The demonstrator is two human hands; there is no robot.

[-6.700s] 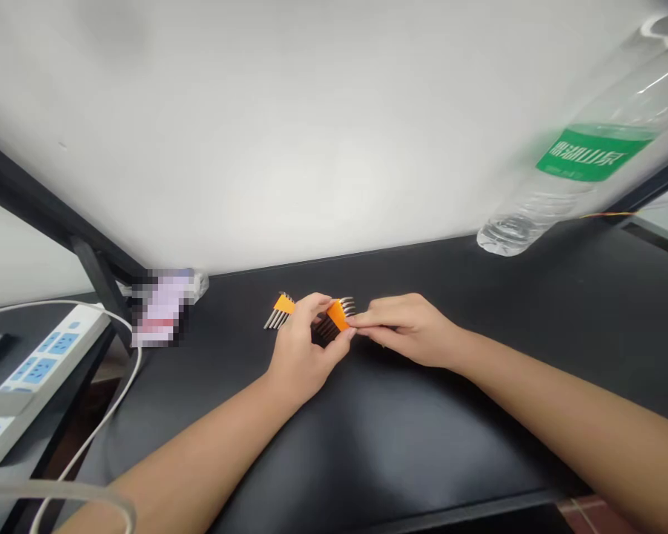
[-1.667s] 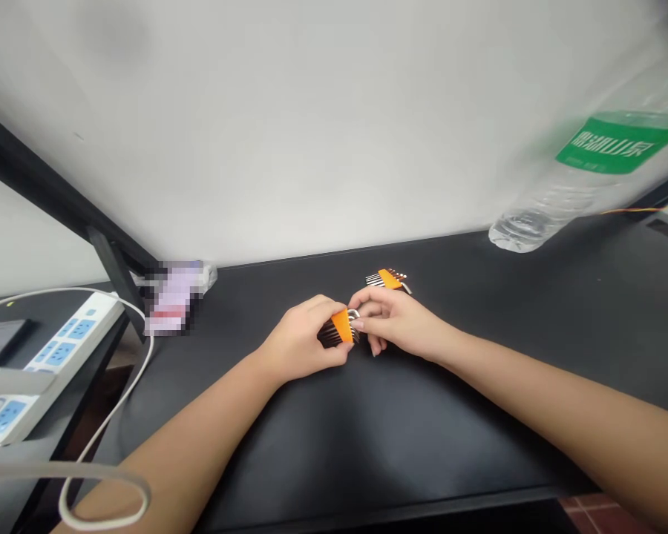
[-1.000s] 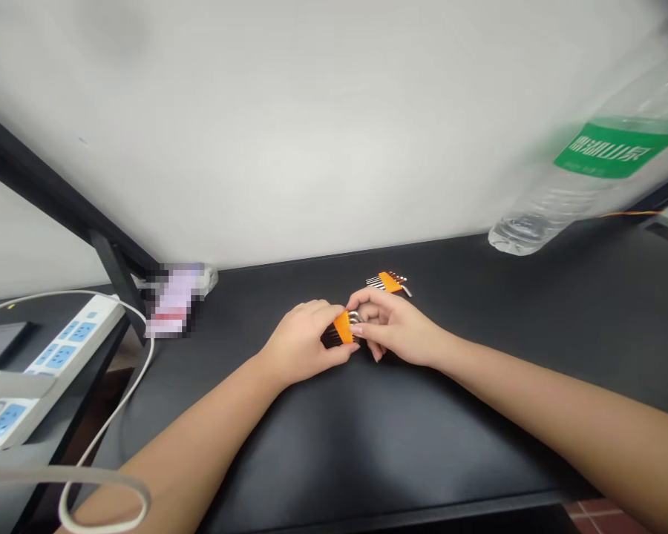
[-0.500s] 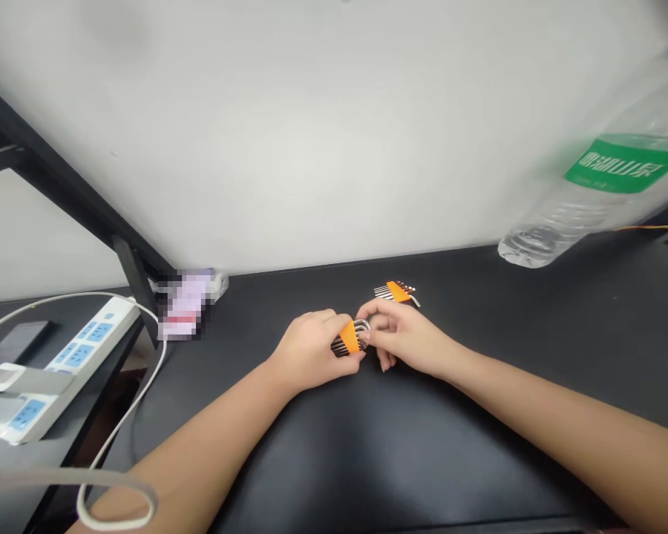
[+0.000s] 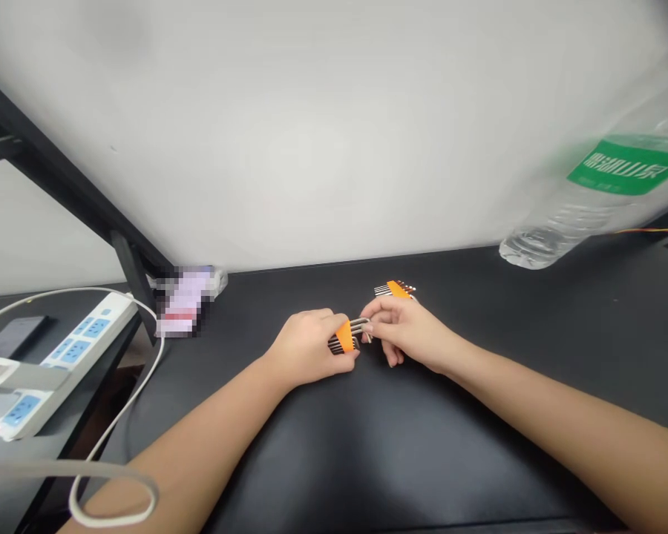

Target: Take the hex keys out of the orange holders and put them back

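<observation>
My left hand (image 5: 315, 345) is closed round an orange hex key holder (image 5: 344, 337) with several L-shaped keys in it. Out of the holder's right side stick the bent ends of the hex keys (image 5: 361, 325). My right hand (image 5: 404, 326) pinches the bent end of at least one key between thumb and fingertips; its other fingers curl below. Which key it grips is partly hidden. Just behind my right hand lies a second orange hex key set (image 5: 398, 289) on the black table, its near end covered by the hand.
A large clear bottle (image 5: 617, 170) with a green label leans at the right by the wall. Leftward are a blurred-out pinkish item (image 5: 186, 300), a white power strip (image 5: 67, 363), a dark phone (image 5: 14, 337) and a looping white cable (image 5: 145, 389) passing near my left forearm.
My right hand has shifted slightly right, and the bent key ends now stick out farther from the holder. My left hand keeps its hold, moved a little left.
</observation>
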